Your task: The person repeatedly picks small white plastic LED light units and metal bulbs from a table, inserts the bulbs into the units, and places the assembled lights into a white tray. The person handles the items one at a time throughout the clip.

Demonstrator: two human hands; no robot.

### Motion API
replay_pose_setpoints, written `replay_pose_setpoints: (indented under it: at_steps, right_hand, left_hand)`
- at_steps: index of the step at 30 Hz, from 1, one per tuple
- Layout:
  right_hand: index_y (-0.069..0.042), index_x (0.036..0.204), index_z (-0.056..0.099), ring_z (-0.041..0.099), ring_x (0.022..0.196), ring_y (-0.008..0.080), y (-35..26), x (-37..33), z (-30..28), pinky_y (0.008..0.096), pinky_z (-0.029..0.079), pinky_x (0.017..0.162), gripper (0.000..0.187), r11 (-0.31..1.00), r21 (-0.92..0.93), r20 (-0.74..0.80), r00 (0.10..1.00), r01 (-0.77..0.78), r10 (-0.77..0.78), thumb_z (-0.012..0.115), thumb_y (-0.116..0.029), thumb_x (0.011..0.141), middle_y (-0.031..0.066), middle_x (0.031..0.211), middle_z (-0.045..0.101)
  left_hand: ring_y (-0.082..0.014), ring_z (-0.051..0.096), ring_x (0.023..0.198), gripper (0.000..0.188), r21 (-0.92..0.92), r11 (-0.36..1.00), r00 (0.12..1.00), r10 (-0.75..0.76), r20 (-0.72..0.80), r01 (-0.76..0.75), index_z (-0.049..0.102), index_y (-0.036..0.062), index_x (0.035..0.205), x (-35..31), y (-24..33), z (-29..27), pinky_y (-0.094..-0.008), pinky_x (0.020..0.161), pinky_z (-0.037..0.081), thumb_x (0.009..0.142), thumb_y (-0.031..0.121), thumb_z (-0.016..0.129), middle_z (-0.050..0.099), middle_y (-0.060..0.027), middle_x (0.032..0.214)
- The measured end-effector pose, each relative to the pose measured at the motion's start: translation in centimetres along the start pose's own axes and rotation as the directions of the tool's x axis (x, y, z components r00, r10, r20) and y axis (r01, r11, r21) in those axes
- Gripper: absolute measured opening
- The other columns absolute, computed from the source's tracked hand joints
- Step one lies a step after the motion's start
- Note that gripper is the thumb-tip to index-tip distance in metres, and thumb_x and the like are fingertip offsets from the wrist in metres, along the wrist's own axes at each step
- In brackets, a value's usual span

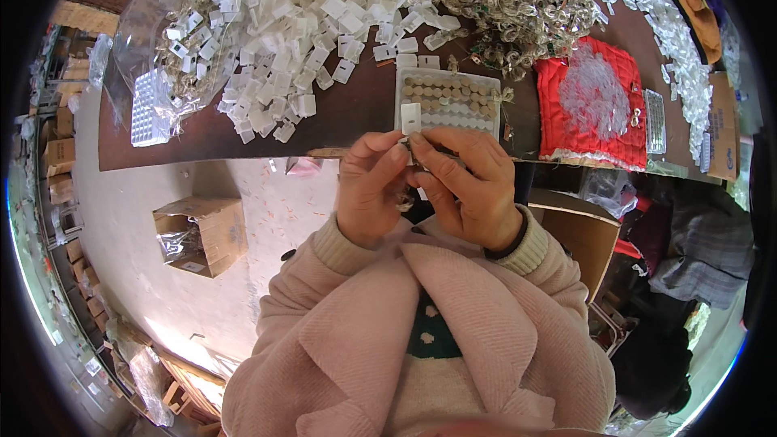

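A small white rectangular plastic case [410, 116] stands upright at my fingertips, just past the table's near edge. My left hand [371, 186] is closed, with thumb and forefinger pinched at the lower end of the case. From the other side, my right hand [476, 190] pinches at the same spot. What lies between the fingertips is mostly hidden. Beneath the left fingers hangs a small loop of thin clear-coated wire [403, 202]. Right behind the hands lies a clear plastic tray [400, 97] with rows of small round tan and whitish pieces.
White plastic cases [283, 40] are heaped at the back left, beside a clear bag [133, 40] and a white gridded tray [150, 109]. Coiled wires [518, 8] pile up behind. Clear strands [595, 85] rest on red cloth [554, 125]. An open carton [222, 235] sits on the floor.
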State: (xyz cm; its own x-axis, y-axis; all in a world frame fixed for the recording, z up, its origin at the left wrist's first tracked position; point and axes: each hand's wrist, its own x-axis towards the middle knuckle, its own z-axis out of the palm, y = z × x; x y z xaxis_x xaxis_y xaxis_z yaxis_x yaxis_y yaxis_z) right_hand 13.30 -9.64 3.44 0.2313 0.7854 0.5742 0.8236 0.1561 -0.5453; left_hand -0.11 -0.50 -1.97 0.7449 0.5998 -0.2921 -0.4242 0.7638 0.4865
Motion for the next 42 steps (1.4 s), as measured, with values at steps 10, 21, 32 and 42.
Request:
replay_pose_setpoints:
  at_steps: [10, 21, 32, 42]
  right_hand:
    - [0.002, 0.11, 0.067, 0.064, 0.08, 0.0094, 1.5, -0.8, -0.2, 0.0238, 0.053, 0.07, 0.023, 0.242, 0.774, 0.302, 0.678, -0.584, 0.67, 0.072, -0.001, 0.088, 0.0069, 0.09, 0.069]
    - [-0.001, 0.102, 0.071, 0.068, 0.101, 0.0309, 1.9, -0.7, -0.4, 0.0368, 0.055, 0.086, 0.031, 0.854, 0.52, -0.089, 0.994, -0.012, 0.068, 0.071, 0.012, 0.073, 0.015, 0.108, 0.07]
    - [0.0, 0.104, 0.068, 0.068, 0.101, 0.0342, 1.4, -0.8, 0.5, 0.0417, 0.055, 0.086, 0.029, 0.934, 0.346, -0.199, 0.98, 0.089, -0.019, 0.069, 0.007, 0.077, 0.017, 0.111, 0.069]
    - [-0.004, 0.101, 0.073, 0.069, 0.093, 0.031, 4.8, -5.6, -5.2, 0.0384, 0.055, 0.08, 0.023, 0.978, 0.019, -0.242, 0.948, -0.209, 0.207, 0.072, 0.002, 0.079, 0.0137, 0.103, 0.073]
  left_hand:
    - [-0.0116, 0.05, 0.063, 0.019, 0.021, 0.994, 0.982, -0.113, 0.153, 0.111, 0.064, 0.0021, 0.11, -0.3, -0.9, 1.4, -0.027, 0.058, 0.04, 0.097, 0.016, 0.064, 0.068, -0.011, 0.094]
    - [-0.0126, 0.063, 0.096, 0.029, -0.053, 0.978, 0.974, -0.196, 0.109, 0.203, 0.058, 0.0052, 0.121, -1.0, -0.2, 2.8, -0.0301, 0.086, 0.051, 0.101, 0.027, 0.06, 0.065, -0.0053, 0.11]
    - [-0.0127, 0.062, 0.106, 0.036, -0.172, 0.955, 0.965, -0.22, 0.143, 0.243, 0.052, 0.0088, 0.125, -1.3, -1.5, 1.1, -0.0312, 0.087, 0.053, 0.101, 0.034, 0.058, 0.061, -0.0032, 0.118]
    - [-0.013, 0.045, 0.079, 0.022, 0.042, 0.988, 0.986, -0.152, 0.064, 0.149, 0.055, 0.0075, 0.114, -0.6, -2.7, 2.5, -0.0277, 0.073, 0.038, 0.105, 0.027, 0.051, 0.057, -0.0053, 0.095]
